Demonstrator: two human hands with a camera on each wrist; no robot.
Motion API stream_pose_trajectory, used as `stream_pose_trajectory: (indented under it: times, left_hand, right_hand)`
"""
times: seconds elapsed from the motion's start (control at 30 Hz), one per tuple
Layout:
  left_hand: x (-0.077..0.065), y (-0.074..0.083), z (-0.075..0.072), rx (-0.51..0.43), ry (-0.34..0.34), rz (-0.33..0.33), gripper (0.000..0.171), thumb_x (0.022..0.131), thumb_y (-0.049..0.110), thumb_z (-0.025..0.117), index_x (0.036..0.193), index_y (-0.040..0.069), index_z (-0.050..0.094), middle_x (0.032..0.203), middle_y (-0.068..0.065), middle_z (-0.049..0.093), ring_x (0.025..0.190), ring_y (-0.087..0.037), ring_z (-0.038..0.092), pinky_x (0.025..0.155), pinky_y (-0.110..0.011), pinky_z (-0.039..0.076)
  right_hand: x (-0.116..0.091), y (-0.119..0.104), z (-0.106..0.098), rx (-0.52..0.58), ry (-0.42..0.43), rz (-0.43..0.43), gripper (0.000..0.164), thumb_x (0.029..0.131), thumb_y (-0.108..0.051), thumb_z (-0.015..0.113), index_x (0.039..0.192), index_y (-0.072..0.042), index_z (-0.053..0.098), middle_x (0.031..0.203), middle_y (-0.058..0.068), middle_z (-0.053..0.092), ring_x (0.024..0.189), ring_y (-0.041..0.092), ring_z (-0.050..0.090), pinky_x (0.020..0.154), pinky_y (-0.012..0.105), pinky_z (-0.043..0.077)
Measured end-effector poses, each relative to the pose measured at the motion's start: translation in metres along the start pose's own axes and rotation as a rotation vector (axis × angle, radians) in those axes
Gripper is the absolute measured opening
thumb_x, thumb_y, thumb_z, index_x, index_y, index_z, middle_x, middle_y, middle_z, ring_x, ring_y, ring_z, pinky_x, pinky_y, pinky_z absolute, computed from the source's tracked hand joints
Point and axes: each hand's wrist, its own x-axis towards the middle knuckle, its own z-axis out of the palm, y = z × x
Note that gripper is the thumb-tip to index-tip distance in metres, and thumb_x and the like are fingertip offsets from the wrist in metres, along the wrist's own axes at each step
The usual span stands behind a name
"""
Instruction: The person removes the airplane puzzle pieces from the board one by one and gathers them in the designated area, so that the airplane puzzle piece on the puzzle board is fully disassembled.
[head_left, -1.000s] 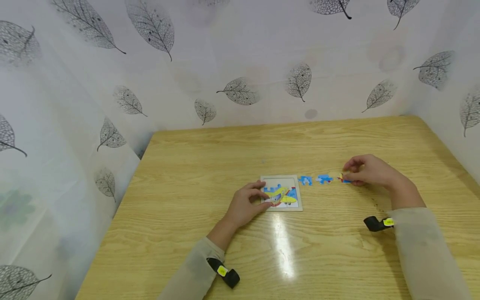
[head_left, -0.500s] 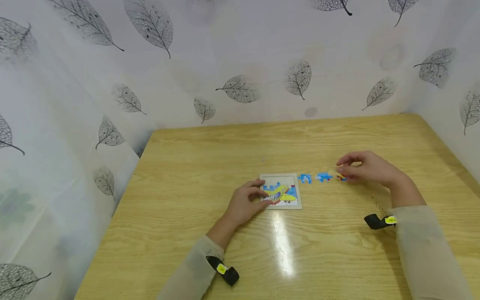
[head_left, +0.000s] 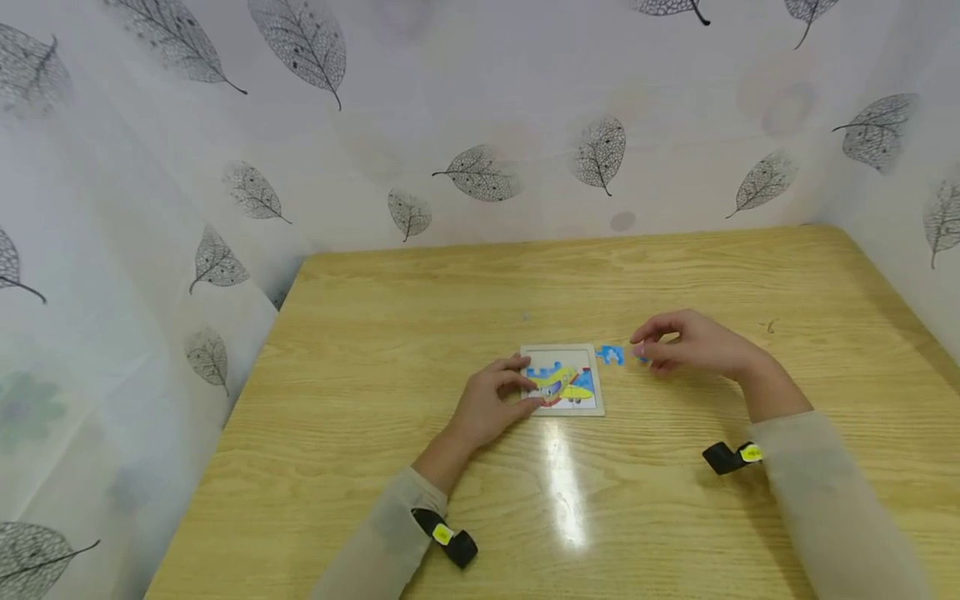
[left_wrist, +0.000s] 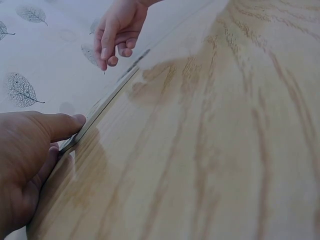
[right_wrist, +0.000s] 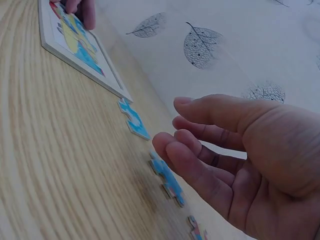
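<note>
Left hand [head_left: 491, 404]: thumb and fingers gripping the left side of the puzzle tray [head_left: 598, 383]
Tray position: flat on the wood-grain table [head_left: 360, 350], pieces showing a yellow aeroplane across its lower part, top strip bare
Right hand [head_left: 693, 343]: loosely curved, moderate gap between thumb and fingertips, above the middle piece [right_wrist: 167, 177]
Nearest piece [right_wrist: 134, 120]: blue and white, just beside the tray's right edge
Far piece [right_wrist: 196, 230]: partly visible in right wrist view
Backdrop [head_left: 540, 83]: pale, leaf-printed
</note>
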Motion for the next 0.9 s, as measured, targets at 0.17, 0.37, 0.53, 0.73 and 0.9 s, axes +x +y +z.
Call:
stream_pose_trajectory:
  times: [0.17, 0.37, 0.53, 0.73, 0.9]
  left_hand:
    - [-0.001, -0.001, -0.001, 0.019, -0.005, -0.02, 0.017, 0.086, 0.02, 0.08, 0.097, 0.009, 0.077, 0.142, -0.004, 0.059, 0.143, -0.023, 0.044, 0.109, -0.033, 0.048]
    - [-0.001, -0.001, -0.001, 0.02, -0.005, -0.017, 0.016, 0.086, 0.022, 0.08, 0.095, 0.009, 0.077, 0.143, -0.004, 0.058, 0.144, -0.023, 0.044, 0.11, -0.032, 0.048]
    - [0.0, 0.0, -0.001, 0.039, -0.013, -0.006, 0.016, 0.086, 0.024, 0.08, 0.095, 0.011, 0.077, 0.143, -0.004, 0.059, 0.142, -0.025, 0.046, 0.113, -0.035, 0.045]
    - [0.0, 0.001, -0.003, 0.059, -0.001, 0.021, 0.015, 0.085, 0.022, 0.081, 0.093, 0.01, 0.078, 0.142, -0.005, 0.06, 0.14, -0.026, 0.049, 0.115, -0.039, 0.043]
    - [-0.001, -0.001, -0.003, 0.05, 0.017, 0.052, 0.014, 0.084, 0.018, 0.082, 0.091, 0.006, 0.079, 0.139, -0.008, 0.062, 0.136, -0.028, 0.053, 0.113, -0.039, 0.045]
  right_hand:
    - [0.011, -0.003, 0.015, 0.02, -0.071, -0.019, 0.035, 0.098, -0.021, 0.066, 0.123, 0.004, 0.062, 0.103, 0.019, 0.066, 0.084, 0.022, 0.071, 0.075, 0.032, 0.063]
    - [0.023, -0.01, 0.037, 0.063, -0.13, -0.061, 0.039, 0.098, -0.022, 0.065, 0.126, 0.005, 0.061, 0.104, 0.018, 0.068, 0.084, 0.02, 0.071, 0.075, 0.032, 0.063]
    - [0.031, -0.016, 0.054, 0.095, -0.186, -0.089, 0.043, 0.099, -0.02, 0.063, 0.132, 0.008, 0.057, 0.097, 0.02, 0.069, 0.08, 0.019, 0.072, 0.073, 0.032, 0.063]
    - [0.038, -0.025, 0.072, 0.12, -0.198, -0.082, 0.046, 0.099, -0.021, 0.063, 0.135, 0.006, 0.055, 0.102, 0.02, 0.068, 0.083, 0.022, 0.072, 0.073, 0.032, 0.063]
    - [0.045, -0.033, 0.085, 0.095, -0.218, -0.097, 0.045, 0.1, -0.019, 0.061, 0.137, 0.007, 0.054, 0.104, 0.018, 0.07, 0.084, 0.023, 0.072, 0.072, 0.033, 0.064]
